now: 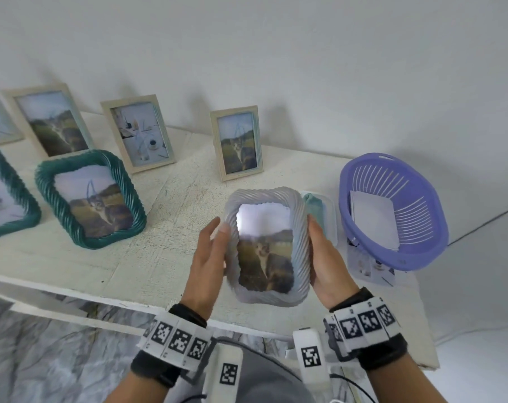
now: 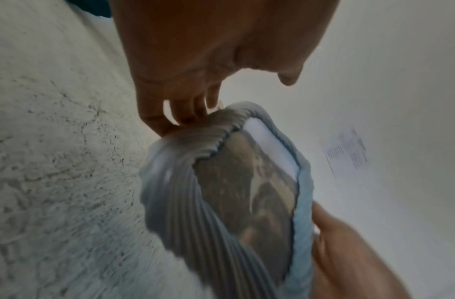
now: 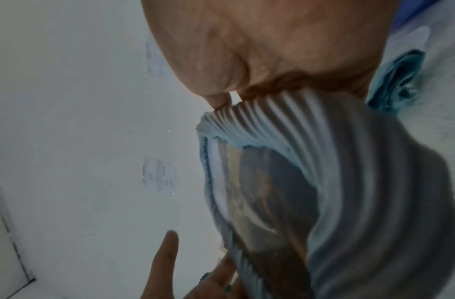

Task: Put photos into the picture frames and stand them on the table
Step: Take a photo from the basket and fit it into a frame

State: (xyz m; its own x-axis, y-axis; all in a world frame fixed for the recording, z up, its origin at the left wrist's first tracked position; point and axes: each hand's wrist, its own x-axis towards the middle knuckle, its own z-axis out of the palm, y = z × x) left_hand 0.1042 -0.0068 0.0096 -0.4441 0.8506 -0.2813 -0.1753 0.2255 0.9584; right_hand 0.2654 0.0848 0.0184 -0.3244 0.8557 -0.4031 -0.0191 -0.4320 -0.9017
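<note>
Holding a pale blue-grey twisted-rope picture frame (image 1: 266, 245) above the near part of the white desk (image 1: 165, 205), the person has one hand on each long side. The right hand (image 1: 328, 257) grasps the frame's right edge, palm against the ridged rim and fingers wrapped behind it. The left hand (image 1: 209, 257) lies along the left edge with its fingers fairly straight; in the left wrist view the fingertips (image 2: 170, 123) touch the frame's upper corner, though blur there makes it hard to say whether they really clasp it. A cat photo (image 1: 266, 263) sits inside the frame, glare washing out its upper part.

Standing along the back of the desk by the wall are three cream frames: one with a cat photo (image 1: 236, 142), one with a coffee-cup collage (image 1: 139, 132), and another cat picture (image 1: 50, 120). In front of them a teal rope frame (image 1: 91, 199) with a cat photo leans back, and a second teal frame (image 1: 5, 196) is cut off at the left edge.

Just right of the held frame lies a clear container holding teal cloth (image 1: 315, 207). A purple slotted basket (image 1: 392, 210) beside it holds white sheets (image 1: 375, 222), with loose prints (image 1: 375, 269) under its near rim
</note>
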